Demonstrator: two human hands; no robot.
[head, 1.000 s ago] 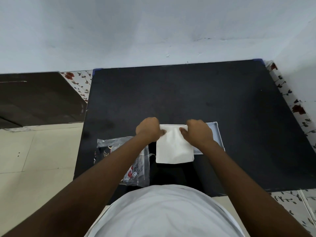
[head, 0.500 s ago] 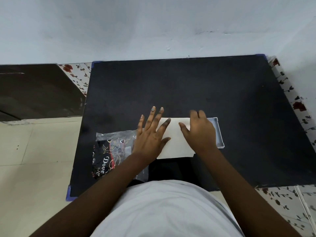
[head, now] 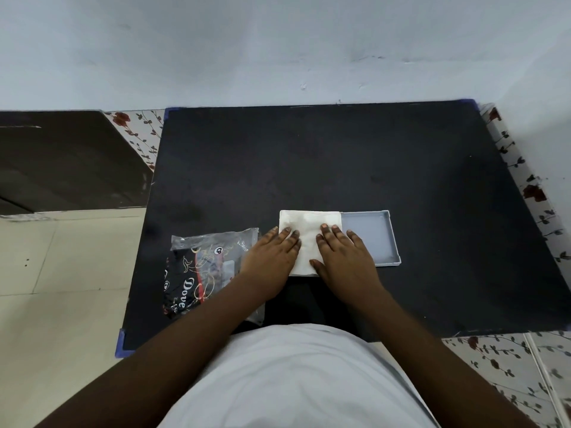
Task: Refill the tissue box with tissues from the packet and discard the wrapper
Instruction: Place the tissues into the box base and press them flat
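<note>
Looking down, I count one black worktop (head: 340,156), one grey tissue box (head: 370,239), one white stack of tissues (head: 309,230), one plastic wrapper (head: 204,267) and two hands. The worktop fills the middle of my view, with the pale wall behind it and flowered tiles along its left and right edges. The box lies open and shallow near the front edge; the tissues fill its left part, and the right part shows bare grey floor. My left hand (head: 272,257) lies flat, palm down, fingers (head: 290,236) stretched out and together, their tips on the left side of the stack. My right hand (head: 343,257) lies the same way, flat and gripping nothing, covering the stack's near right corner and part of the box. A strip of tissue shows between the two hands. The wrapper, clear with black print, lies just left of the box, partly under my left wrist and forearm.
</note>
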